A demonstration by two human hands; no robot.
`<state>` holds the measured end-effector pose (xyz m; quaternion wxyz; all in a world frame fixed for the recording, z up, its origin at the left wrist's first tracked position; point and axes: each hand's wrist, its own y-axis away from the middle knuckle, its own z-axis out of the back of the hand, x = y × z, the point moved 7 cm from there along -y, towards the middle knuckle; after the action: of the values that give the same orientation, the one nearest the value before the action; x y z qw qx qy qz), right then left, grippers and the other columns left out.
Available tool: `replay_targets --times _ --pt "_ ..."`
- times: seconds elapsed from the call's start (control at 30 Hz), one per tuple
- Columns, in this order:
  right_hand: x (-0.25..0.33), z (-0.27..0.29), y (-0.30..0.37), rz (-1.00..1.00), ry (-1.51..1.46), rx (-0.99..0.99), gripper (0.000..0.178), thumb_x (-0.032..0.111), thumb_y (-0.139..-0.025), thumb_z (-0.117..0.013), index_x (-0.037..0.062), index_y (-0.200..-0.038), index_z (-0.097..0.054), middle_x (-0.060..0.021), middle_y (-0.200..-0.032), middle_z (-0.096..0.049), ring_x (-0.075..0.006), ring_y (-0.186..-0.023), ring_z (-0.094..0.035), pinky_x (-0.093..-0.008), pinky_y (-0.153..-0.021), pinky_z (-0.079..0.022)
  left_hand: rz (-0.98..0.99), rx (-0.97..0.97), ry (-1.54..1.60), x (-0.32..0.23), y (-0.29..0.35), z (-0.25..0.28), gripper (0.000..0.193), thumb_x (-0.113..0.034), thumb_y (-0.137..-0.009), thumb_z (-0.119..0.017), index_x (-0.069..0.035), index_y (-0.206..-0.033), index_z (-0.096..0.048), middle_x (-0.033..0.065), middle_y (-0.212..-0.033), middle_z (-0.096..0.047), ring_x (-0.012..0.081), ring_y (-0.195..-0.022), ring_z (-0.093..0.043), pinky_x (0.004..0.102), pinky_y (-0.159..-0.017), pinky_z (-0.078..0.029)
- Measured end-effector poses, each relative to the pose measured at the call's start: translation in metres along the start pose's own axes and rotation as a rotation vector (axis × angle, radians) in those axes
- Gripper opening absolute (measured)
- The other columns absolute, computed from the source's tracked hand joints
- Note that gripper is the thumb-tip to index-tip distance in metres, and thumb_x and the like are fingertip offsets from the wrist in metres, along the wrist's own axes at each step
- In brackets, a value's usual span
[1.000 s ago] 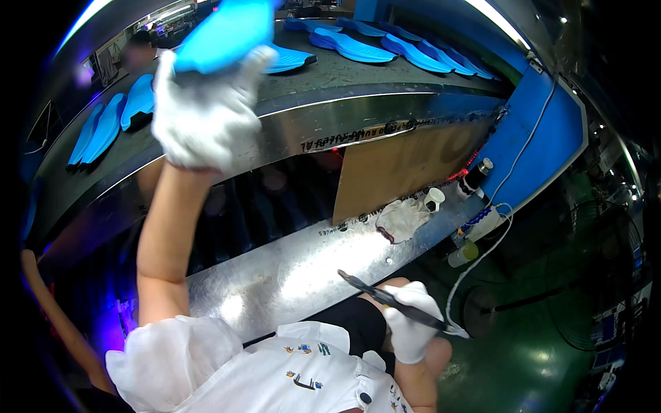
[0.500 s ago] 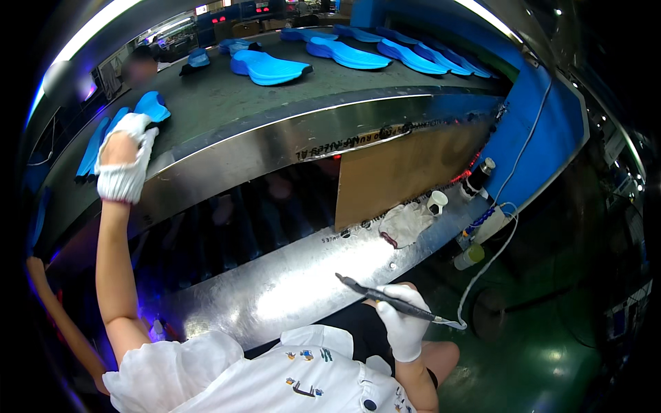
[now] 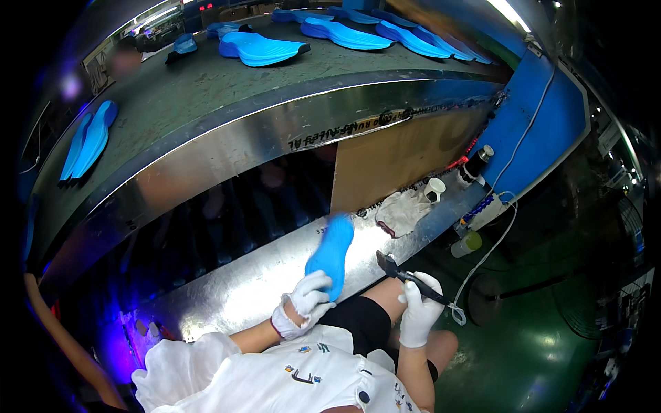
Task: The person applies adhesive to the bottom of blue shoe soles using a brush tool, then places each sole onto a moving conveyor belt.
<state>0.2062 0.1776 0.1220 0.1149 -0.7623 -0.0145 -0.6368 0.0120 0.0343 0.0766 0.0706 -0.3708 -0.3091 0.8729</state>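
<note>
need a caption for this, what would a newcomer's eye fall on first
Probably the bright blue sole-shaped piece in the gloved left hand, seen against the shiny metal ledge. Next, similar blue pieces spread across the dark green surface beyond. Lower right, the gloved right hand holds a dark tool.

bright-blue sole-shaped piece (image 3: pixel 335 251) I watch from afar, held slantwise, far end blurred, seen against a shiny metal ledge (image 3: pixel 265 286), black tool (image 3: pixel 398 271) apart at right, broad tip up-left
</note>
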Motion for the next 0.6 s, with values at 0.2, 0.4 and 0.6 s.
replay_targets --times 0.2,0.4,0.6 --pt "-0.012 -0.007 0.0 -0.054 -0.037 0.015 0.024 0.002 -0.089 -0.066 -0.0035 -0.111 -0.06 -0.0083 -0.088 -0.066 -0.0108 -0.065 -0.061 -0.0219 -0.057 -0.052 0.981 -0.231 0.46 0.078 0.035 0.006 0.056 -0.044 -0.097 -0.052 -0.003 -0.135 -0.049 0.0235 -0.124 -0.058 0.0379 -0.12 -0.055 0.043 -0.103 -0.043" --pt "-0.022 -0.013 0.002 -0.105 -0.028 0.037 0.023 0.005 -0.088 -0.068 -0.0041 -0.109 -0.062 -0.0092 -0.091 -0.067 -0.0112 -0.069 -0.063 -0.0223 -0.058 -0.053 1.269 -0.073 1.794 0.092 0.007 -0.067 0.094 -0.078 -0.093 -0.019 -0.003 -0.145 -0.04 0.0326 -0.124 -0.057 0.0449 -0.108 -0.062 0.0499 -0.091 -0.053" --pt "-0.046 -0.016 -0.022 -0.031 0.164 0.134 0.016 0.002 -0.084 -0.074 -0.0047 -0.097 -0.069 -0.0074 -0.085 -0.07 -0.0121 -0.068 -0.064 -0.0278 -0.059 -0.051 1.204 -0.192 2.054 0.07 -0.009 -0.102 0.091 -0.078 -0.092 -0.022 -0.008 -0.145 -0.043 0.0281 -0.12 -0.06 0.0456 -0.101 -0.063 0.0584 -0.087 -0.054"
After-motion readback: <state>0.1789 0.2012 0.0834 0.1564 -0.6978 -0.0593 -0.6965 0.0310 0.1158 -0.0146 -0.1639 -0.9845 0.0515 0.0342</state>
